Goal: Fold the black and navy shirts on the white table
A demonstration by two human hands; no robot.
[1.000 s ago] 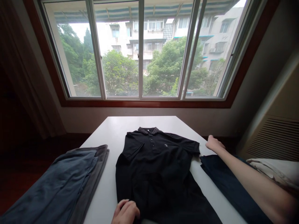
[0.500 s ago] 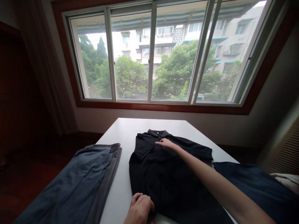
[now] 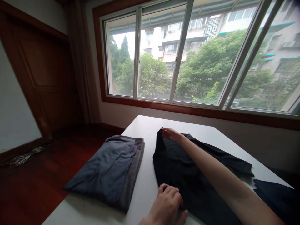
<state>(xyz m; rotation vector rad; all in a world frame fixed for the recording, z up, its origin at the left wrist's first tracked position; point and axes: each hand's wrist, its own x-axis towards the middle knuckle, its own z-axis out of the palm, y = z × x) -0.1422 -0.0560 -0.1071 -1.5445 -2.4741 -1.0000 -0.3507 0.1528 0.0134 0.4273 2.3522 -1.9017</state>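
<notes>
A black collared shirt (image 3: 187, 168) lies on the white table in front of me. At the far end, my right hand (image 3: 172, 134) pinches the shirt's left shoulder area and holds it raised; its forearm crosses over the fabric. My left hand (image 3: 167, 200) is at the near left edge of the shirt, fingers curled round the cloth near the hem. Part of the collar is hidden behind the right hand and the lifted cloth.
To the left, folded blue-grey and brown garments (image 3: 110, 172) lie stacked on the white table (image 3: 147, 125). A dark blue garment (image 3: 276, 197) is at the right. Beyond the table is a window (image 3: 171, 103); cables (image 3: 25, 157) lie on the red-brown floor.
The view has turned left. My right hand has gone from the shirt's upper chest to its left shoulder and lifted the cloth there. My left hand stays at the near left edge.
</notes>
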